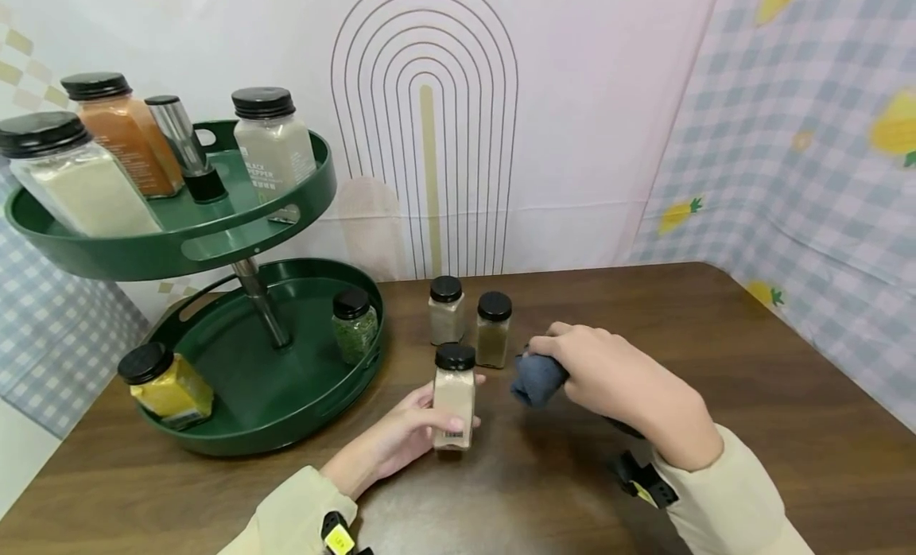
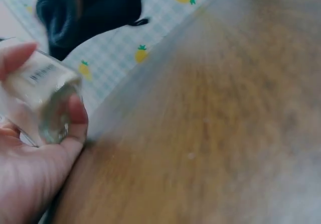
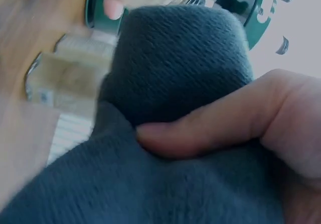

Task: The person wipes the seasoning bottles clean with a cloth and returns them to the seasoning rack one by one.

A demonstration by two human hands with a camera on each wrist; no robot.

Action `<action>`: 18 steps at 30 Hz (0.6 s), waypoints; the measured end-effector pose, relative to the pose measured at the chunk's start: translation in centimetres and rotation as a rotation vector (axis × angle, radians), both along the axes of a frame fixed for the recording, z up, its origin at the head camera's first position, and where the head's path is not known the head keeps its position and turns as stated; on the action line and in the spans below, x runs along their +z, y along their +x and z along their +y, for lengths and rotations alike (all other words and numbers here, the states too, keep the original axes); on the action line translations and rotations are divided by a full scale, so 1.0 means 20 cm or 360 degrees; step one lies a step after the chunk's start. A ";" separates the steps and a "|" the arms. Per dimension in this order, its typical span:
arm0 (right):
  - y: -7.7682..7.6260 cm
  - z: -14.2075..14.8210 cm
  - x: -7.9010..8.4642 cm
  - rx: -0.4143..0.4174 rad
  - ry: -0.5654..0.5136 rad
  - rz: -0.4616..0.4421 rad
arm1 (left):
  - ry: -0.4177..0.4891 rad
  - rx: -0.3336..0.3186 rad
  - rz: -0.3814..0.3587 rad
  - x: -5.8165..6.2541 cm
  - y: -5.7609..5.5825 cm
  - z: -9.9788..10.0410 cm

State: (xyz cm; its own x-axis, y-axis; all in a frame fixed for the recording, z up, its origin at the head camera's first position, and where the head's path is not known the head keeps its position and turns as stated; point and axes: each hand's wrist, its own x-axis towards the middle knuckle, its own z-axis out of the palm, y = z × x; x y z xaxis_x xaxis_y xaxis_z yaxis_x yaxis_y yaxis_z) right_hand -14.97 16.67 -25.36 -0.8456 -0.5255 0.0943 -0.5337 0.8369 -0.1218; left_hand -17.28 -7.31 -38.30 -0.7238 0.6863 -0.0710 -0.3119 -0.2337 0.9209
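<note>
My left hand (image 1: 397,441) grips a small square spice jar (image 1: 452,404) of pale powder with a black lid. The thumb lies across its front, and the jar stands upright close over the table. The left wrist view shows the fingers around the glass of the jar (image 2: 37,86), near its base. A bunched dark blue-grey cloth (image 1: 537,378) is pinched in my right hand (image 1: 608,372), just right of the jar. Seen from the right wrist, the thumb presses into the folds of the knitted cloth (image 3: 180,58).
Behind the held jar stand a jar of white powder (image 1: 447,320) and a jar of brownish powder (image 1: 493,339). At left, a green two-tier tray (image 1: 243,436) carries a yellow jar (image 1: 175,392), a green herb jar (image 1: 354,332), and several larger containers on top.
</note>
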 end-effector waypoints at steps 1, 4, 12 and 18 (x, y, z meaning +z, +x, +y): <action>0.00 0.02 0.00 -0.0022 -0.0010 -0.0035 | 0.0070 0.0012 -0.0036 0.00 0.00 0.00; 0.00 0.05 -0.01 -0.0073 -0.0131 -0.0095 | 0.0269 0.0063 -0.0131 -0.02 0.00 0.01; -0.01 -0.01 -0.11 -0.0098 -0.0481 0.0063 | 0.0293 0.0250 -0.0084 -0.04 0.03 0.04; 0.01 -0.16 -0.21 -0.0032 -0.0533 0.0433 | 0.0055 0.0250 0.0130 -0.04 0.04 0.07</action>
